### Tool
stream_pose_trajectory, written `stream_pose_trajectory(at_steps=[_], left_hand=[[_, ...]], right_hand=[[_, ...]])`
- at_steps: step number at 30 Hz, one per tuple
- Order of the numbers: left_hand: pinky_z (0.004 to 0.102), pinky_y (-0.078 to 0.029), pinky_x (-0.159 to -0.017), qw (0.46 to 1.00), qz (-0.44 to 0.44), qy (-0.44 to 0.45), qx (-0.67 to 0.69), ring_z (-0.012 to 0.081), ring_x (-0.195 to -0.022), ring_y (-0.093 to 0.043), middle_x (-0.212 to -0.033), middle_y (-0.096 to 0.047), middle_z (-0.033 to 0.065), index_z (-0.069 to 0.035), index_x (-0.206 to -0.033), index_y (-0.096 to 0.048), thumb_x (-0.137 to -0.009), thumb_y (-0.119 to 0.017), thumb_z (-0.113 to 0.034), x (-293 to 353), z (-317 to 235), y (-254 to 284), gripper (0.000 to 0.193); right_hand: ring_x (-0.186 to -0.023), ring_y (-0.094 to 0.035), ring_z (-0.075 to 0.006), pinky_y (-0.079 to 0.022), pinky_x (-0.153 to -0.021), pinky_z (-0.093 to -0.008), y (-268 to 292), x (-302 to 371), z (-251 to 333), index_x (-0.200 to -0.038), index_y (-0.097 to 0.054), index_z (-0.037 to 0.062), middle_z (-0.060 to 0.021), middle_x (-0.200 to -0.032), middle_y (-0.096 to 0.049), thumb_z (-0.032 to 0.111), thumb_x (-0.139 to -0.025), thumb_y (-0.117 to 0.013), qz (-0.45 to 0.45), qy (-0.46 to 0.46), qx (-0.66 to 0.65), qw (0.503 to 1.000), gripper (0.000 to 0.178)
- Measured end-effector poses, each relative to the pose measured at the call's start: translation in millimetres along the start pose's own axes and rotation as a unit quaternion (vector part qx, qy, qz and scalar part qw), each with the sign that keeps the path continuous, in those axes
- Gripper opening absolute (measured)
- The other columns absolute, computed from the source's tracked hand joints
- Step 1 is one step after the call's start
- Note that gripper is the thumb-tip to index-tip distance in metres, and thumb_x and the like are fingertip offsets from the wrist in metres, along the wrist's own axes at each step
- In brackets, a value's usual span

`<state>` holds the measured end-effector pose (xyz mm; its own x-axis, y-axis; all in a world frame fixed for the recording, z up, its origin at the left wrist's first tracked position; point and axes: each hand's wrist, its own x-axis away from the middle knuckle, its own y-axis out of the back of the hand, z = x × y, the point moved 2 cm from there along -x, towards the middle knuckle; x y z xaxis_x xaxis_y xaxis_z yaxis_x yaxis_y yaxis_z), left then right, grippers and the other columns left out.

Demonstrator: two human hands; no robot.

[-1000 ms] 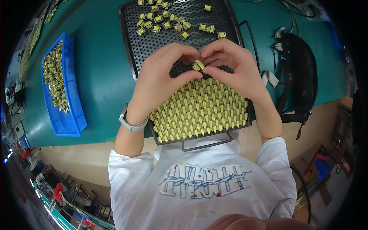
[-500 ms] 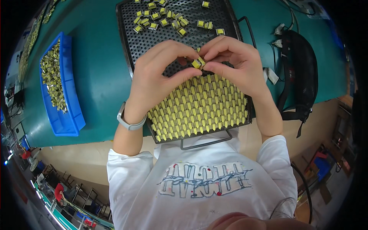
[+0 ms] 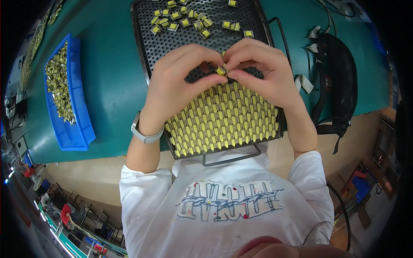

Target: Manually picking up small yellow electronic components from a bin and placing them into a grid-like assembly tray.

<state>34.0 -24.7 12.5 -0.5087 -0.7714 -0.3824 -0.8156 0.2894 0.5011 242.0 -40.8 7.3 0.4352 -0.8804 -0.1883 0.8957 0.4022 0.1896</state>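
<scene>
Between the fingertips of both my hands is a small yellow-taped transformer (image 3: 221, 71). My left hand (image 3: 178, 73), with a grey band on its wrist, pinches it from the left with thumb and forefinger. From the right, my right hand (image 3: 264, 71) closes its thumb and fingers on the same part, and the fingers hide some of it. Just below the hands, tight rows of yellow transformers (image 3: 223, 118) fill the near part of a black perforated metal tray (image 3: 206, 41). Several loose transformers (image 3: 185, 22) lie scattered at the tray's far end.
A blue bin (image 3: 77, 99) heaped with similar parts stands on the green table (image 3: 109, 86) at the left. Wire handles (image 3: 232, 161) stick out from the tray. On the right lie a black bag (image 3: 337, 81) with straps and some cables (image 3: 329, 21).
The transformer has turned slightly, and less of it shows between my fingertips. My hands have barely shifted and both keep their pinch.
</scene>
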Motion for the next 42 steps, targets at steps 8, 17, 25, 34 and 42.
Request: stream_pose_trajectory(at_steps=[8, 17, 25, 34, 42], left_hand=[[0.0302, -0.055, -0.068, 1.0, 0.011, 0.014, -0.009, 0.0196, -0.075, -0.068, -0.089, -0.069, 0.0055, -0.004, -0.098, -0.069, -0.074, -0.086, -0.014, 0.7, 1.5, -0.1, 0.031], [0.0371, -0.054, -0.081, 0.991, -0.005, 0.071, -0.114, 0.0287, -0.091, -0.067, -0.106, -0.067, 0.0095, -0.006, -0.109, -0.07, -0.085, -0.078, -0.014, 1.7, 17.3, -0.8, 0.027], [0.0307, -0.051, -0.08, 0.985, 0.074, 0.137, -0.08, 0.0223, -0.09, -0.065, -0.111, -0.066, 0.0096, -0.006, -0.124, -0.07, -0.098, -0.063, -0.012, 8.0, 26.9, -5.7, 0.027], [0.0395, -0.053, -0.079, 0.978, 0.1, 0.165, -0.077, 0.0305, -0.085, -0.066, -0.098, -0.067, 0.0142, -0.005, -0.11, -0.075, -0.094, -0.069, -0.018, -7.7, 36.8, -9.7, 0.022], [0.0405, -0.055, -0.078, 0.978, 0.11, 0.171, -0.038, 0.0314, -0.083, -0.07, -0.092, -0.071, 0.0162, -0.003, -0.103, -0.076, -0.089, -0.072, -0.017, -15.8, 22.8, -28.1, 0.02]], right_hand=[[-0.1, -0.066, -0.0189, -0.058, -0.084, -0.0288, -2.0, -0.5, -0.9, -0.103, -0.069, -0.0034, -0.0121, -0.112, -0.064, -0.007, -0.086, -0.07, -0.007, -0.007, -0.007, 1.0, 0.017], [-0.092, -0.066, -0.0147, -0.054, -0.077, -0.0257, 5.1, -0.7, -6.8, -0.113, -0.07, 0.0012, -0.0073, -0.107, -0.064, -0.008, -0.083, -0.064, -0.067, -0.02, 0.19, 0.979, 0.032], [-0.078, -0.062, -0.0153, -0.049, -0.068, -0.0267, 1.6, 2.0, -24.4, -0.112, -0.069, 0.0022, -0.0063, -0.104, -0.064, -0.003, -0.086, -0.068, -0.052, -0.082, 0.267, 0.959, 0.027], [-0.074, -0.059, -0.0163, -0.049, -0.067, -0.0286, -3.1, -3.5, -36.4, -0.112, -0.071, 0.0037, -0.0061, -0.101, -0.063, 0.005, -0.093, -0.068, -0.049, 0.0, 0.275, 0.96, 0.019], [-0.072, -0.058, -0.0181, -0.048, -0.067, -0.0299, 16.6, 3.3, -24.1, -0.108, -0.069, 0.0006, -0.008, -0.096, -0.061, 0.004, -0.091, -0.069, 0.007, -0.051, 0.307, 0.95, 0.017]])
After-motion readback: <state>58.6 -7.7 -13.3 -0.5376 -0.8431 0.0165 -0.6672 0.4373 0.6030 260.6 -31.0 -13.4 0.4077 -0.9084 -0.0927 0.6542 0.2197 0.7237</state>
